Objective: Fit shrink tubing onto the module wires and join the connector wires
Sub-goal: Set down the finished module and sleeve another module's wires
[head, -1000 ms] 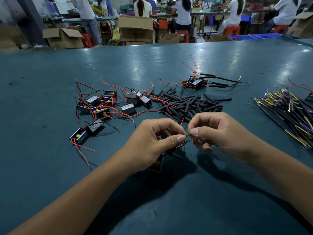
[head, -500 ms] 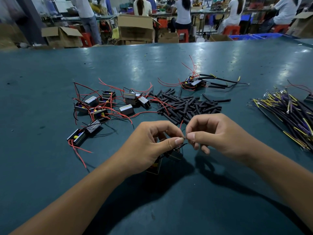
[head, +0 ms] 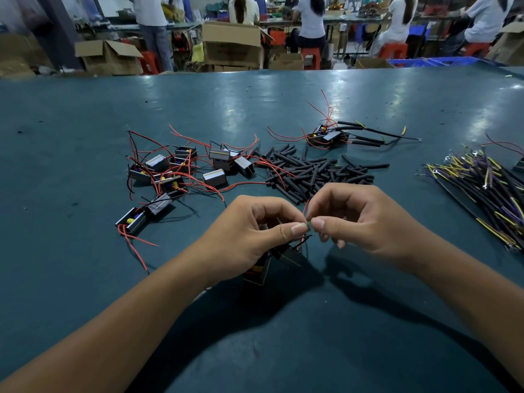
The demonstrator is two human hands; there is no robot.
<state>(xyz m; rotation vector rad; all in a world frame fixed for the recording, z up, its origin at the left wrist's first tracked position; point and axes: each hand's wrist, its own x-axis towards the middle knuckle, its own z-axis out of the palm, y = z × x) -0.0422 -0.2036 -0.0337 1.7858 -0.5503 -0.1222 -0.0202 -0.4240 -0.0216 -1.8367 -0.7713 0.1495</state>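
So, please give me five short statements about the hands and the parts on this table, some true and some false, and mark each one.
1. Both hands pinch something small between thumb and fingers. True: the left hand and the right hand meet fingertip to fingertip over a thin red wire.
2. The pile of black tubing pieces lies beyond the hands. True.
3. The bundle of yellow and black wires lies on the left side of the table. False: it lies on the right side.
4. A module hangs below the left hand. True.
5. The loose modules have blue wires. False: their wires are red and black.
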